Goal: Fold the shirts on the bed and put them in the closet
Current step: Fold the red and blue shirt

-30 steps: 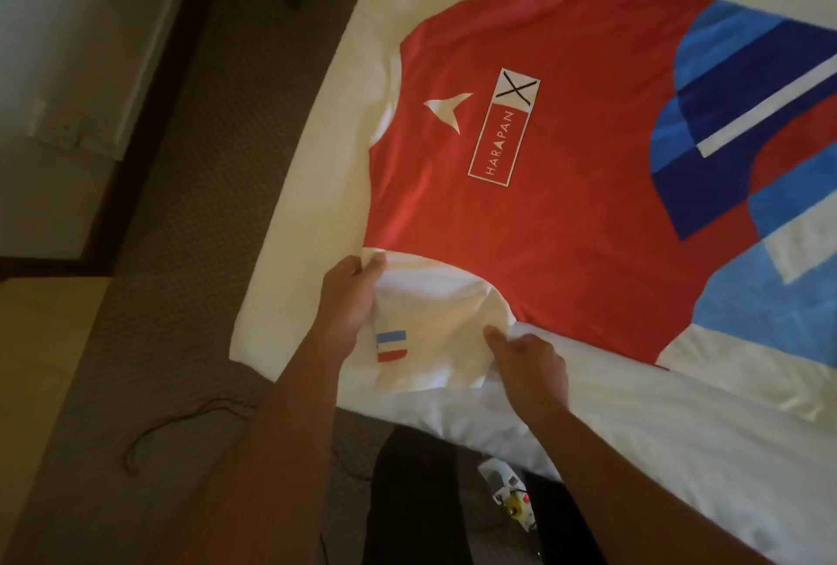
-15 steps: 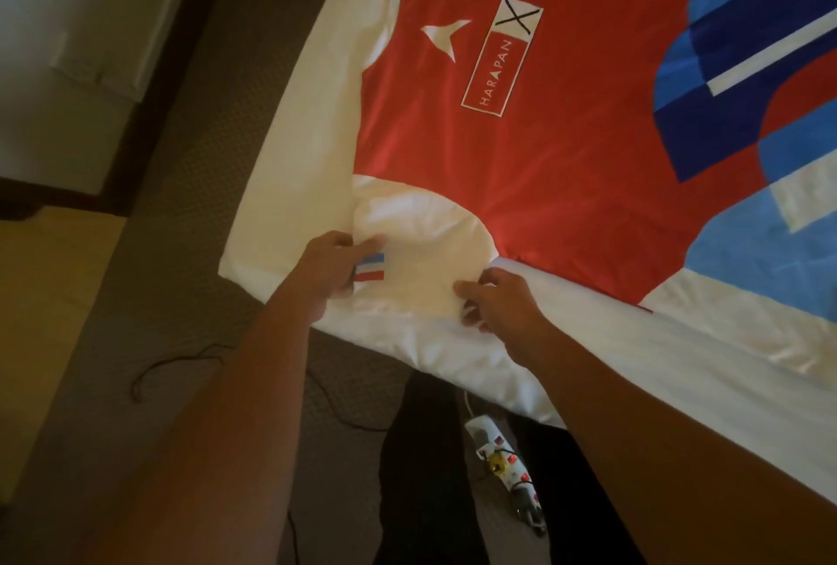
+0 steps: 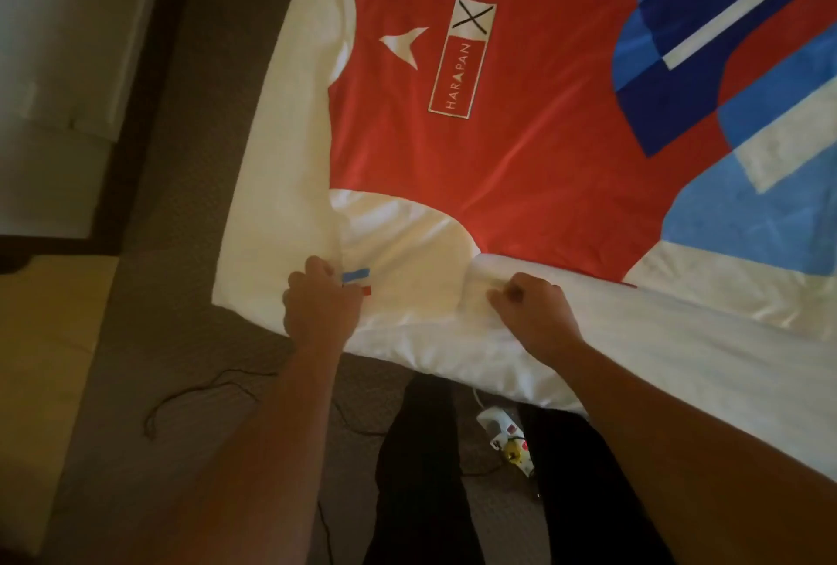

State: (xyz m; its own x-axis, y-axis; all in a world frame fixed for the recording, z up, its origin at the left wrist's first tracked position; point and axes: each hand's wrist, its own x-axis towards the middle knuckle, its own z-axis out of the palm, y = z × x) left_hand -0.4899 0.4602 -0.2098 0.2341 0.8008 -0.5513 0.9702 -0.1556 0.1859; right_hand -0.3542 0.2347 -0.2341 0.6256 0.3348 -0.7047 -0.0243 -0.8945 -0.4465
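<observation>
One red shirt (image 3: 521, 166) lies flat on the bed (image 3: 271, 166), its collar and far side cut off at twelve and three o'clock. Two hands: the left hand (image 3: 319, 304) and right hand (image 3: 532, 311) each pinch its white sleeve (image 3: 407, 256) at six o'clock.

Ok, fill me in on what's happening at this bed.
A person is working on a red shirt spread flat across the white bed. Both hands are at its white sleeve near the bed's edge: the left hand grips the cuff end by the small flag patch, the right hand pinches fabric beside the sleeve. Nothing is folded yet.
</observation>
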